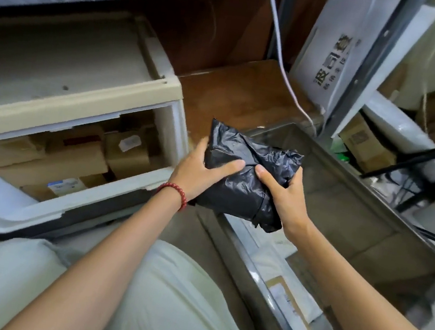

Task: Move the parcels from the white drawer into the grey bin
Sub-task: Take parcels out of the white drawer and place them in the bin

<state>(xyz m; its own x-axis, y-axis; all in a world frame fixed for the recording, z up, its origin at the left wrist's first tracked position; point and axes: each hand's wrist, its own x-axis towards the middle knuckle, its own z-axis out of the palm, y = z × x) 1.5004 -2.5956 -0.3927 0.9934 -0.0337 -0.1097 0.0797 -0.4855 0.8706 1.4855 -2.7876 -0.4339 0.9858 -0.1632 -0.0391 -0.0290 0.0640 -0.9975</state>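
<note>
Both hands on the black parcel point(249, 175); left hand point(200, 173) wraps its left side with the thumb on top; right hand point(282, 195) grips the right end, fingers curled under. The parcel is in the air over the left rim of the grey bin point(379, 179), right of the white drawer point(3, 216); not in the bin yet. The step looks like the carry-over and drop. Suggest: move it right until fully past the rim; lower it into the bare far part rather than onto the flat parcels point(283, 298) at the near end; release both hands together so the soft wrap doesn't snag. Cardboard boxes point(74, 162) remain in the drawer; plenty left to do.
</note>
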